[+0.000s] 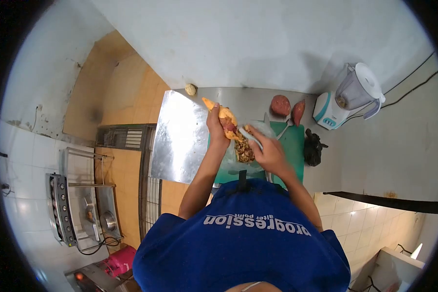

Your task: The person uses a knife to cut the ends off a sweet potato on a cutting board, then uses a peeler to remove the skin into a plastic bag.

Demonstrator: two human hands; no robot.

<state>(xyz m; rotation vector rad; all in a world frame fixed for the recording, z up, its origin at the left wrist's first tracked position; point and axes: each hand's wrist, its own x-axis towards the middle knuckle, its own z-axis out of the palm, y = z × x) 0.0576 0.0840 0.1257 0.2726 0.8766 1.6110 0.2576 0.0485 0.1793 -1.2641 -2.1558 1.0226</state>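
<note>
An orange-and-reddish piece of food [228, 119], pointed at its upper left end, is held up over the counter by my left hand [218, 127], whose fingers wrap round it. My right hand [268, 152] is closed on a light-coloured tool [248, 136], and the tool's end is at the lower right side of the piece. Below both hands a heap of brown and yellow bits [244, 152] lies on a clear plastic bag [228, 162], which rests on a green cutting board [295, 160]. What kind of tool it is I cannot make out.
On the metal counter [180, 141], a round pale item [191, 89] sits near the back edge. Two reddish pieces [280, 105] and a spoon [285, 128] lie by the board. A black plastic bag [314, 147] and a blender [357, 90] are at the right.
</note>
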